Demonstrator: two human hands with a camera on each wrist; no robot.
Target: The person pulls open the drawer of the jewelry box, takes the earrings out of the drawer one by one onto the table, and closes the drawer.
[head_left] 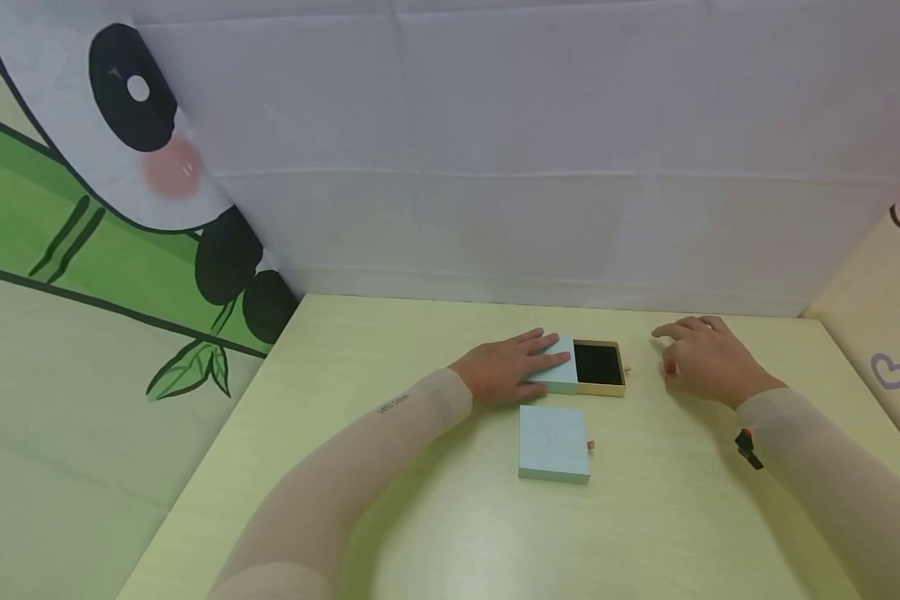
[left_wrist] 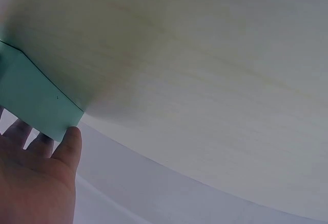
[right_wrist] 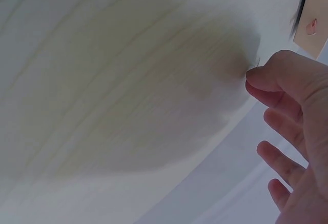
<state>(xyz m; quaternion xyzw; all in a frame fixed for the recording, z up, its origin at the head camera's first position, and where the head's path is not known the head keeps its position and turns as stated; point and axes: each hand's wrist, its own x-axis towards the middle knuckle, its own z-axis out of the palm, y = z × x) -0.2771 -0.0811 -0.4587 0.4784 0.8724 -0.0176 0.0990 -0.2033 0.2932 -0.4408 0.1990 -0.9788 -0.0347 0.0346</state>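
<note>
A pale blue drawer box (head_left: 562,377) sits towards the far side of the table (head_left: 420,333), its tray (head_left: 600,389) partly out on the right. It is probably light, stiff card, smooth enough to slide easily but liable to dent; the sleeve's long sides or the small pull tab (head_left: 627,369) look the best places to hold. The tray has a yellowish rim and a matt black inside. The left hand (head_left: 498,368) rests spread over the sleeve, fingers nearly straight. The right hand (head_left: 708,360) hovers to the right of the tab, fingers loosely bent, with nothing visible in it. Nearer lies a second box (head_left: 553,442), flat and closed. The table is pale, faintly grained; behind it hangs creased white cloth (head_left: 495,125).
</note>
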